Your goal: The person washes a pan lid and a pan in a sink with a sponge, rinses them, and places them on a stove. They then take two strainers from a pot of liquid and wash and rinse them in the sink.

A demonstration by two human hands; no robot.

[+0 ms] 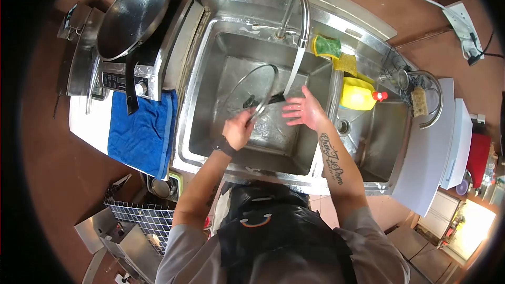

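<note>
My left hand grips the rim of a glass pan lid and holds it tilted inside the steel sink. A stream of water falls from the curved faucet onto the lid's black knob. With its fingers spread, my right hand sits open under the water beside the lid, touching or nearly touching its knob.
A steel wok rests on a cooktop at the left, with a blue towel below it. A green-yellow sponge, a yellow soap bottle and a scrubber lie right of the basin. A wire rack stands low left.
</note>
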